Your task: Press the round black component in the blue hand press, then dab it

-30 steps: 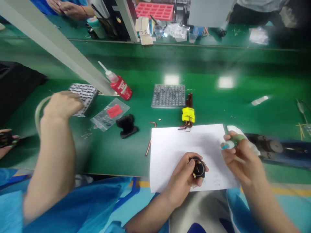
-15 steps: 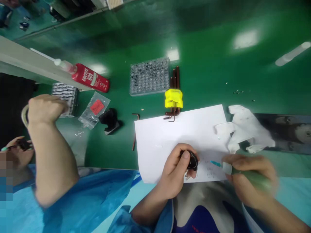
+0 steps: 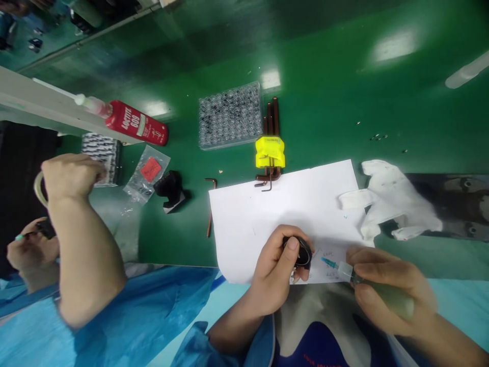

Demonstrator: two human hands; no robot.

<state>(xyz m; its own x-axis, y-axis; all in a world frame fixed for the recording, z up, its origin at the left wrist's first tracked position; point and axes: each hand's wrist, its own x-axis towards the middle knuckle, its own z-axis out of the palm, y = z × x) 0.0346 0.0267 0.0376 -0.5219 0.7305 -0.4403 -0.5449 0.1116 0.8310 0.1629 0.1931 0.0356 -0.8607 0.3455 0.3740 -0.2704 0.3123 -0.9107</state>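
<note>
Left hand: fingers wrapped around a small round black part, pinning it on the near edge of the white paper sheet.
Right hand: fingers closed on a pale green dispenser; its blue needle tip points at the black part, just beside it and not quite touching.
Doing it well: my judgement is that the part should stay flat and still on the paper while the tip goes straight to the seam and the squeeze stays gentle, so that no drop lands on the paper or the fingers.
Co-worker: one arm at the left, a person's hand closed over a pale loop near a black patterned block; a second hand low at the left edge grips something dark.
Counts on the green desk: one red bottle, one clear tray of small parts, one yellow holder of hex keys, one loose hex key, one small plastic bag, one black bracket, one white glove.
</note>
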